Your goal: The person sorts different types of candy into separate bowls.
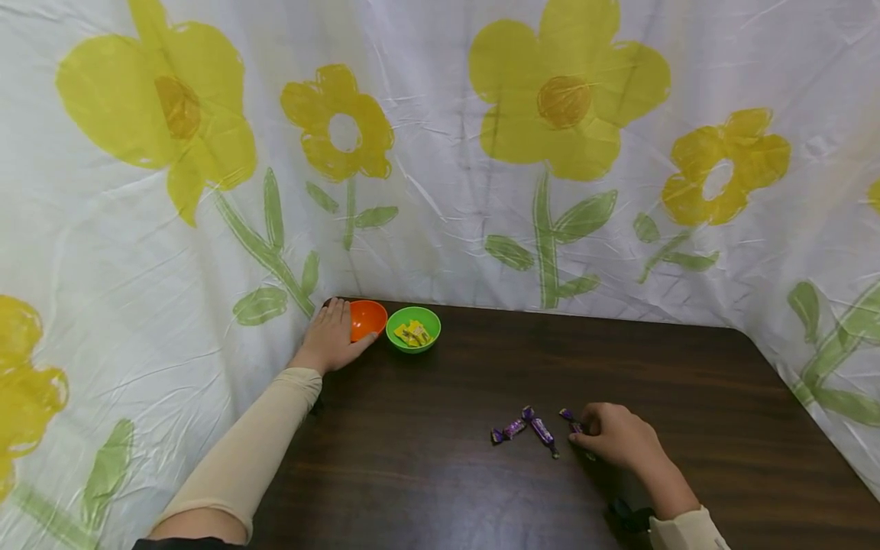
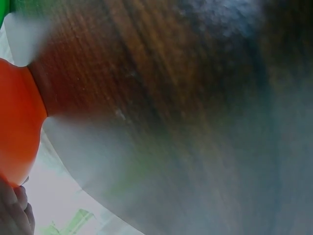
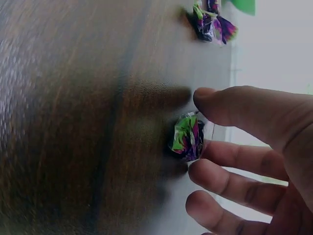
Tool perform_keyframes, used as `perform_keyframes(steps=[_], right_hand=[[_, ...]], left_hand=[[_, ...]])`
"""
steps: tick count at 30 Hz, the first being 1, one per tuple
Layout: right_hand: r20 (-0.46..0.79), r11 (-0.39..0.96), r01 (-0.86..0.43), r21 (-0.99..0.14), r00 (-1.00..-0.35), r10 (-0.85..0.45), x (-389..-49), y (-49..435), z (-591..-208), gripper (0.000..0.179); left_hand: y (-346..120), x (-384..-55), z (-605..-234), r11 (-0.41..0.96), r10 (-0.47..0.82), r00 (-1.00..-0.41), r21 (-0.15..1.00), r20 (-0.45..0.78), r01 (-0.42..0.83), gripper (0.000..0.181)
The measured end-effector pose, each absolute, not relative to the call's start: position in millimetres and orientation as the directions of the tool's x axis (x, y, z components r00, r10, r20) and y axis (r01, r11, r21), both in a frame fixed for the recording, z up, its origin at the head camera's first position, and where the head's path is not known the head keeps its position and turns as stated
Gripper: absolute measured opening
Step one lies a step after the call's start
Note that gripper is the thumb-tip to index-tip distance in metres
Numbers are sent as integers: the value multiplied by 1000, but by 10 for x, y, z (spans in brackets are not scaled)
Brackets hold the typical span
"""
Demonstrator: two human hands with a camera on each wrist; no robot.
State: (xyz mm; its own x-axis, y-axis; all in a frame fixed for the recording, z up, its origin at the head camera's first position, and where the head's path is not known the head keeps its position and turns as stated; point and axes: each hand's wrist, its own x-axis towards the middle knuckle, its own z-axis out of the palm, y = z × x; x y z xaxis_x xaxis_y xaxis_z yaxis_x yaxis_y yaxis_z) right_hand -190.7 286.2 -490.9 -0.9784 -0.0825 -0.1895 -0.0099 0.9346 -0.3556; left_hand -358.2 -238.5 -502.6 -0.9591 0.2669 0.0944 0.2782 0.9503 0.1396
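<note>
Purple candy point(image 3: 186, 138), markings illegible

Table point(image 1: 481, 367): 1.
Bowls: 2, both at the far left; one orange bowl point(image 1: 367, 317), one green bowl point(image 1: 431, 319) to its right.
Purple-wrapped sweets point(image 1: 541, 433): 3, nearer and to the right; two between the hands, one at the right hand point(image 1: 619, 439).
Yellow packets point(image 1: 412, 334) in the green bowl: more than one; they overlap, exact count unreadable.
Hands: 2; left hand point(image 1: 333, 334) at the orange bowl, right hand at the rightmost sweet.
Cloth, far side: yellow flowers point(image 1: 512, 69), 6 counted, some cut off by the view's edge; two have orange centres, two white.
</note>
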Motion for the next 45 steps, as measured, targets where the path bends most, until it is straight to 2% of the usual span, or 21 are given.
perform_keyframes(steps=[30, 45], right_hand=[[-187, 930, -10, -368, -979, -85, -1909, 2818, -4935, 24], [-80, 914, -122, -386, -983, -165, -1968, 2757, -4912, 13]], left_hand=[[-2387, -3622, -5023, 945, 288, -954, 139, 78, 297, 101], [-2387, -3626, -5061, 948, 278, -956, 134, 95, 289, 101]])
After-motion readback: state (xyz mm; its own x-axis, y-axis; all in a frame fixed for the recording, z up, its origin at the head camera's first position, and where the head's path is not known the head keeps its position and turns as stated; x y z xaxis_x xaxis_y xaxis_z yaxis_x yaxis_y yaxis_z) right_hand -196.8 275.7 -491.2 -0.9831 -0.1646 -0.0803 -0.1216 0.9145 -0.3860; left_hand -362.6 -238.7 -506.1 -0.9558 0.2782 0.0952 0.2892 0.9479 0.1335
